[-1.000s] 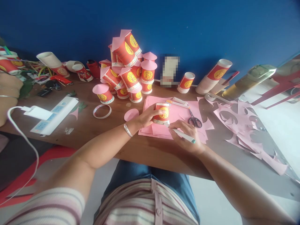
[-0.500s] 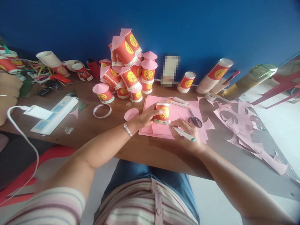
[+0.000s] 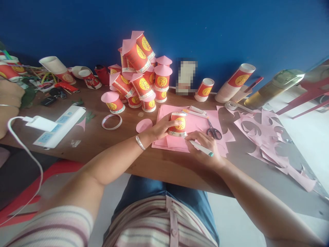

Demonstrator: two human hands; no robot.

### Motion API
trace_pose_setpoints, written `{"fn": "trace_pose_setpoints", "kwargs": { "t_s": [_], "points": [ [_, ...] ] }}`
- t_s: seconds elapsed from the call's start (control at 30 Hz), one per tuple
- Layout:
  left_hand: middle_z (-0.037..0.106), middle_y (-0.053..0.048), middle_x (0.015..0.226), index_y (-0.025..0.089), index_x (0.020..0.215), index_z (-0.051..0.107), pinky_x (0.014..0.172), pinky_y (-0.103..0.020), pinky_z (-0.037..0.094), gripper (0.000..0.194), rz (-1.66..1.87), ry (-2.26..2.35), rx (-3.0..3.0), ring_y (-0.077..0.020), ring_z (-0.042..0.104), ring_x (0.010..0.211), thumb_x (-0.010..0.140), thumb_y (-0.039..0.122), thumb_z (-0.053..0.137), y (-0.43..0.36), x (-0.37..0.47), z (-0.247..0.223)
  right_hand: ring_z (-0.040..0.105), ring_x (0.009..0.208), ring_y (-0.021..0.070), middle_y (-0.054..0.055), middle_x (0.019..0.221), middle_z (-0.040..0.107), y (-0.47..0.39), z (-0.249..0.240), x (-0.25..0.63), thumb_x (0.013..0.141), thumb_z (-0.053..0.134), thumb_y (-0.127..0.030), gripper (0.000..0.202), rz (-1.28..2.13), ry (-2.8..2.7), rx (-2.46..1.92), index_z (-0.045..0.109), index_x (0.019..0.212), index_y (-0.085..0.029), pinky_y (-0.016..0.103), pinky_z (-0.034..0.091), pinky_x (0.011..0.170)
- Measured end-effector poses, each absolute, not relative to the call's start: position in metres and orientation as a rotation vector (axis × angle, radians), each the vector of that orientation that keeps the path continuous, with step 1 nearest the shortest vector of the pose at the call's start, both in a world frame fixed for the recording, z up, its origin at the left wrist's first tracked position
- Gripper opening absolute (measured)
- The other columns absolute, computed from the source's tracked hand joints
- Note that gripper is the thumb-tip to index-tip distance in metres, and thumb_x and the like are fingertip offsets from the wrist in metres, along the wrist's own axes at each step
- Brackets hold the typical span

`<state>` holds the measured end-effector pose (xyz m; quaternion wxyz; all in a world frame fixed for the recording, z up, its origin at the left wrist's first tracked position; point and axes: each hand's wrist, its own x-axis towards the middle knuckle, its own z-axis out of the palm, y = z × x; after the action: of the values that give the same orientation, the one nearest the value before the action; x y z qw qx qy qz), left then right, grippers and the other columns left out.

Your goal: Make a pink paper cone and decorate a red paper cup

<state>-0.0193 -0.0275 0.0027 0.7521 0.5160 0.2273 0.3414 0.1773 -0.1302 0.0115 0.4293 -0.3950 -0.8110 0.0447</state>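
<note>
A red paper cup (image 3: 177, 129) with a yellow emblem is gripped from its left side by my left hand (image 3: 164, 127). Its white lower band carries green drawn marks. My right hand (image 3: 205, 147) is closed on a white marker pen (image 3: 202, 148) with a green end, its tip close to the cup's lower band; whether it touches I cannot tell. Under both hands lie pink paper sheets (image 3: 164, 144). Scissors (image 3: 214, 131) with dark handles and an orange-and-white marker (image 3: 195, 113) rest on the paper, just beyond my right hand.
Red cups with pink cone tops (image 3: 138, 85) are piled at the back. A power strip (image 3: 60, 127) and a tape roll (image 3: 111, 122) are on the left. Pink paper scraps (image 3: 267, 140), stacked cups (image 3: 233, 84) and a golden bottle (image 3: 272, 89) are on the right.
The right hand and the marker have shifted very slightly, with the tip drawn a little away along the cup's lower band. The left hand holds the cup as before.
</note>
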Motion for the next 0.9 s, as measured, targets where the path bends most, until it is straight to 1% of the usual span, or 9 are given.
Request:
{"fn": "trace_pose_setpoints", "kwargs": {
  "t_s": [0.17,0.37,0.6,0.8,0.9],
  "points": [
    [0.070,-0.007,0.109,0.020,0.126,0.067,0.084,-0.031,0.058,0.047,0.752,0.490,1.107,-0.0209,0.066,0.104,0.084,0.035,0.079,-0.0290,-0.0184,0.0052,0.072,0.078,0.0175,0.002,0.085,0.073,-0.1307,0.0123,0.1773,0.095,0.061,-0.015,0.010,0.141,-2.037,-0.960,0.062,0.097,-0.025,0.030,0.059,0.070],
    [0.072,-0.008,0.106,0.018,0.125,0.067,0.079,-0.028,0.057,0.050,0.745,0.502,1.100,-0.0200,0.068,0.097,0.082,0.037,0.080,-0.0290,-0.0169,0.0064,0.074,0.077,0.0184,0.001,0.082,0.073,-0.1317,0.0188,0.1749,0.093,0.061,-0.011,0.014,0.068,-2.008,-0.936,0.061,0.094,-0.025,0.030,0.059,0.068],
    [0.072,-0.008,0.101,0.016,0.121,0.068,0.075,-0.026,0.054,0.047,0.731,0.485,1.114,-0.0187,0.068,0.092,0.082,0.039,0.080,-0.0290,-0.0153,0.0088,0.072,0.074,0.0178,0.001,0.081,0.073,-0.1309,0.0197,0.1742,0.094,0.060,-0.012,0.013,0.110,-2.032,-0.922,0.061,0.094,-0.024,0.031,0.058,0.068],
    [0.072,-0.009,0.108,0.018,0.124,0.067,0.080,-0.029,0.057,0.050,0.744,0.495,1.107,-0.0201,0.068,0.097,0.080,0.038,0.081,-0.0310,-0.0153,0.0107,0.072,0.076,0.0187,0.002,0.083,0.072,-0.1307,0.0143,0.1764,0.094,0.060,-0.014,0.012,0.147,-2.043,-0.956,0.062,0.096,-0.025,0.032,0.059,0.070],
    [0.073,-0.009,0.110,0.019,0.125,0.066,0.082,-0.031,0.057,0.051,0.738,0.483,1.105,-0.0213,0.069,0.099,0.080,0.037,0.081,-0.0313,-0.0151,0.0112,0.071,0.076,0.0180,0.002,0.084,0.072,-0.1307,0.0130,0.1762,0.094,0.060,-0.013,0.013,0.138,-2.039,-0.956,0.062,0.096,-0.025,0.031,0.058,0.071]
  ]
}}
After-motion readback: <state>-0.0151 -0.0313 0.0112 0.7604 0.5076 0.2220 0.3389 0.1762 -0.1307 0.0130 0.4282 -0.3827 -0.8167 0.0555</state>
